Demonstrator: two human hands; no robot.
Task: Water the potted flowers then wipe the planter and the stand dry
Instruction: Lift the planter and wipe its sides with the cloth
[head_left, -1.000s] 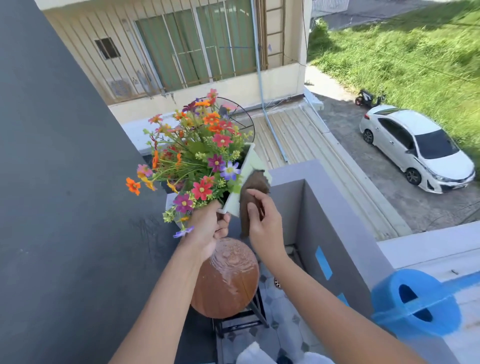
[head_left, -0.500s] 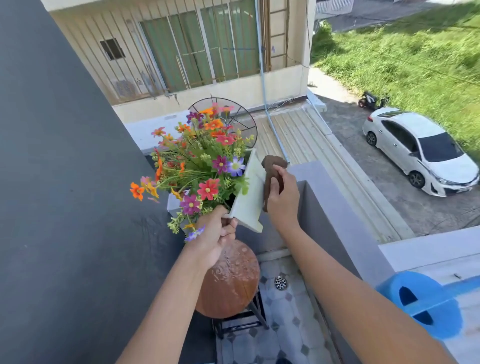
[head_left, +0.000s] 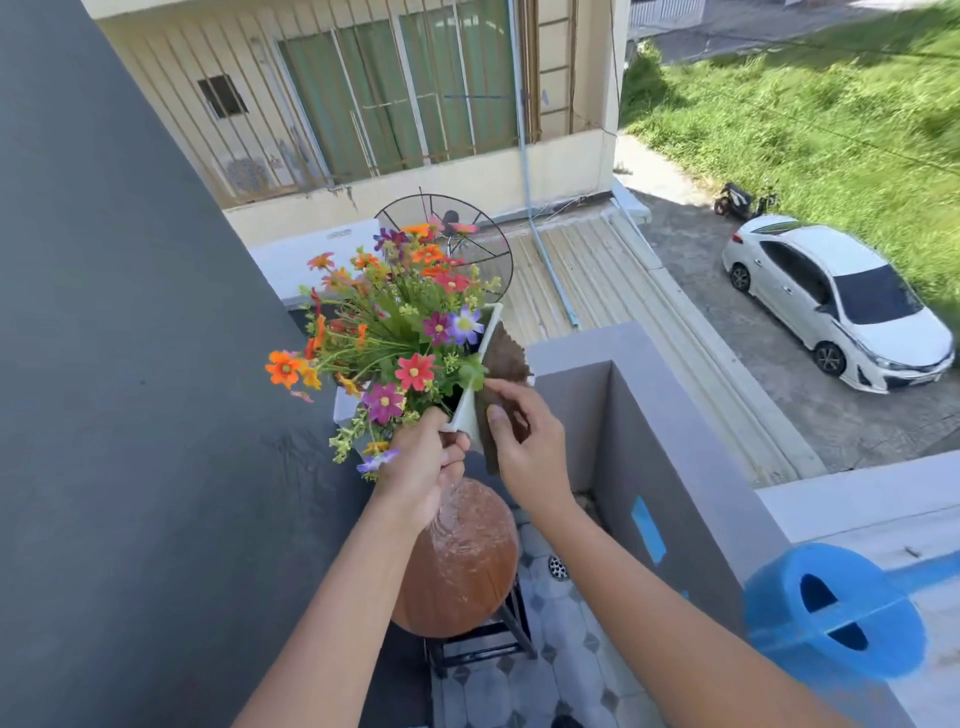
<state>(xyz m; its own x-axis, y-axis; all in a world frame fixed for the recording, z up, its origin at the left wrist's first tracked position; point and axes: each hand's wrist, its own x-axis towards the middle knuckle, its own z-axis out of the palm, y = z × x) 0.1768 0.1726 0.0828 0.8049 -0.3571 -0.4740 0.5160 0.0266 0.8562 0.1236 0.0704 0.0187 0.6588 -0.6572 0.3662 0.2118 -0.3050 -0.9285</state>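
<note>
Left hand (head_left: 421, 457) grips white planter (head_left: 470, 410) holding flowers (head_left: 400, 322); right hand (head_left: 530, 441) presses brown cloth (head_left: 506, 358) against its side, above wet stand (head_left: 462, 566).

Strong daylight, hard and direct. The grass (head_left: 810, 114) at far right and the white car (head_left: 836, 306) are brightly lit, the car's roof close to overexposed. The dark wall (head_left: 104, 364) on the left reads flat and shaded. The flowers (head_left: 400, 332) are sunlit with saturated colour. The wet round top of the stand (head_left: 462, 561) shows small glints of glare. The floor tiles (head_left: 540, 675) below lie in shade. Wide-angle distortion bends the building lines and the parapet (head_left: 675, 415) toward the edges. The blue watering can (head_left: 836, 608) at near right is soft and smeared. Centre detail is moderately sharp, with compression softness.
</note>
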